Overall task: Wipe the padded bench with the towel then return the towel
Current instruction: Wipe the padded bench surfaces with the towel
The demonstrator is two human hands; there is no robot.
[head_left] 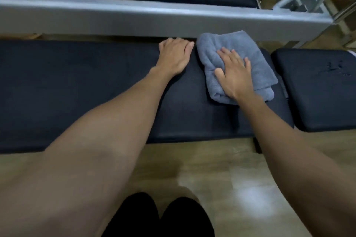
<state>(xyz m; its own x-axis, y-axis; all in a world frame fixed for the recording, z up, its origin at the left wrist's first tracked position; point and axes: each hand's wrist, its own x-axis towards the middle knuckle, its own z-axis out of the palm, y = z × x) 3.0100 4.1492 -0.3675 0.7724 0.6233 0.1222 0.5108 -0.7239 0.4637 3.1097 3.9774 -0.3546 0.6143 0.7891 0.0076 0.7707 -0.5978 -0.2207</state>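
Black padded worktop on a wooden floor, grey metal bar behind. Left grip rests loose on the pad. Right grip presses flat, fingers straight, on the blue-grey towel at the worktop's right end.

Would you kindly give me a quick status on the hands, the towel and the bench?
Right hand flat on grey towel. Left hand at bench far edge, fingers hidden. Nothing blocking.

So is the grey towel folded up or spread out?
Folded: the soft grey terry towel shows stacked layers at its near-right edge, a thick pad under the flat right hand.
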